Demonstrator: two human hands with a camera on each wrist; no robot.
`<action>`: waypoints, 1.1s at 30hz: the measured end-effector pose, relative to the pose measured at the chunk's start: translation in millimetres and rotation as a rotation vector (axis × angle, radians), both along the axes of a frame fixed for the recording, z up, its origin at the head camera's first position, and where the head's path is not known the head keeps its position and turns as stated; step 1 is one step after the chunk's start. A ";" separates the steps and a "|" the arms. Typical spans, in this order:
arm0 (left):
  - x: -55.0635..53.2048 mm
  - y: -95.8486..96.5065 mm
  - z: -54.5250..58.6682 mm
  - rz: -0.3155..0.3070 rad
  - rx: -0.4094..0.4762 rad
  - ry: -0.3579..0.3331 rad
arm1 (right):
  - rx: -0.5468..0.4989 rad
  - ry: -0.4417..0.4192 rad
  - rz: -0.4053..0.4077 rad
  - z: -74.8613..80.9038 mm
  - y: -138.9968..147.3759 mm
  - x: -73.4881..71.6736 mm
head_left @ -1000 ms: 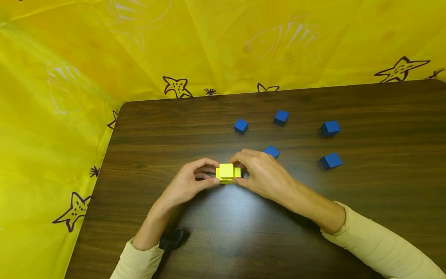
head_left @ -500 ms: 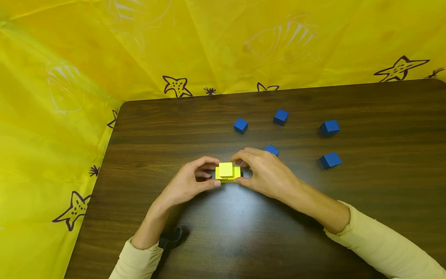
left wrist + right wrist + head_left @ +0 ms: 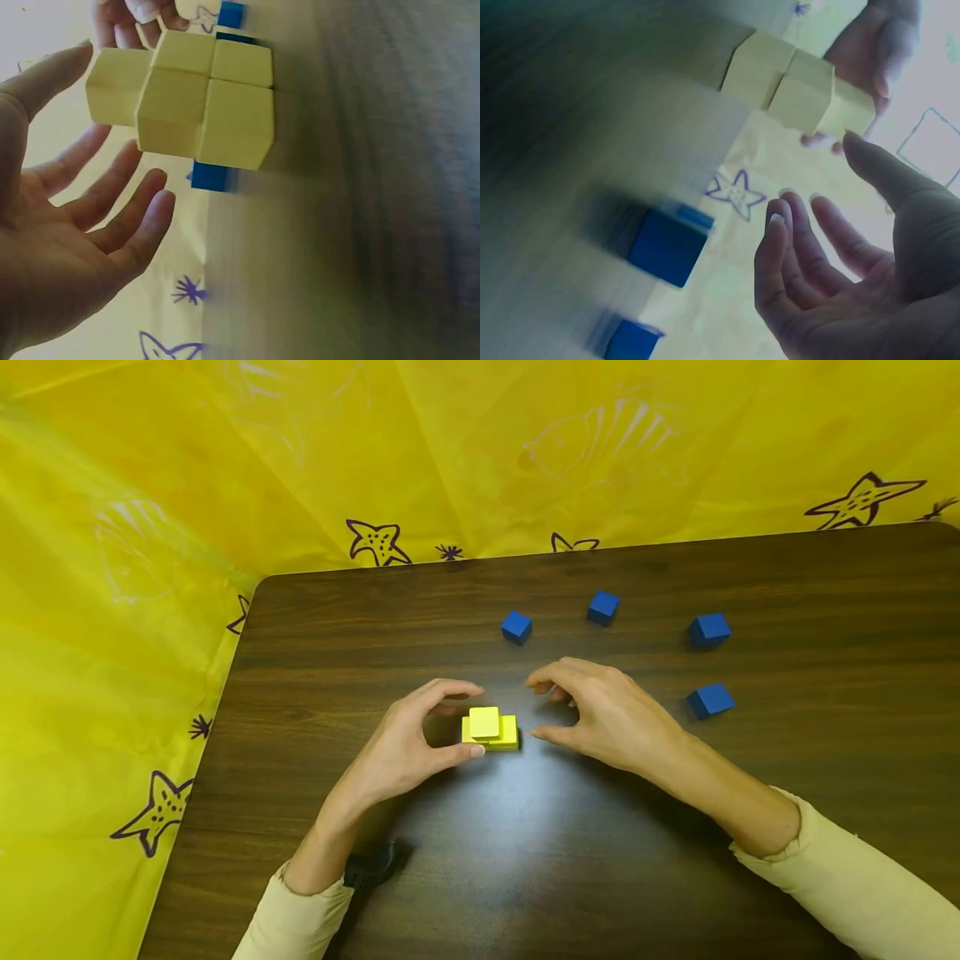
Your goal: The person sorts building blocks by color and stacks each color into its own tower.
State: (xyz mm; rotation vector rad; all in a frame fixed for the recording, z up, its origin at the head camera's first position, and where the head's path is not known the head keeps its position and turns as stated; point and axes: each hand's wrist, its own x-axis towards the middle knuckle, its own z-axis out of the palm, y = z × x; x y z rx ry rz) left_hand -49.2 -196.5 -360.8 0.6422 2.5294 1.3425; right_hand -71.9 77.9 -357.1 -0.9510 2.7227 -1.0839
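A stack of yellow cubes [image 3: 483, 723] stands on the table in front of the person. The left wrist view shows its two layers of paired cubes [image 3: 208, 112] with a single cube [image 3: 116, 86] on top. Around the stack's left side, my left hand [image 3: 401, 739] is spread with fingers behind and thumb in front, holding nothing. My right hand [image 3: 611, 714] hovers to the right of the stack, apart from it, its fingers and thumb parted and relaxed. In the right wrist view the thumb [image 3: 877, 165] overlaps the edge of the top cube's outline.
Several blue cubes lie spread beyond and right of the hands: one [image 3: 517, 627] behind the stack, another [image 3: 603, 608] farther back, two [image 3: 708, 631] at the right. The dark wooden table [image 3: 337, 635] meets a yellow patterned sheet [image 3: 450, 452] at its back and left edges.
My right hand has let go of the yellow stack and drawn back to the right, now covering one blue cube. My left hand's fingers have opened wider around the stack, which stays put.
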 end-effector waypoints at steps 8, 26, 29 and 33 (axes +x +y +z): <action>-8.7 16.8 12.9 -0.009 -0.030 0.108 | -0.004 0.008 -0.043 -0.2 18.7 -4.0; -18.8 64.2 42.8 -0.063 0.004 0.162 | -0.002 0.013 -0.084 -2.6 53.9 -11.3; -17.2 73.3 44.6 -0.045 -0.014 0.131 | 0.005 0.022 -0.085 -4.2 59.4 -12.7; -15.9 86.3 43.4 -0.034 -0.021 0.111 | 0.009 0.029 -0.090 -5.3 64.9 -15.1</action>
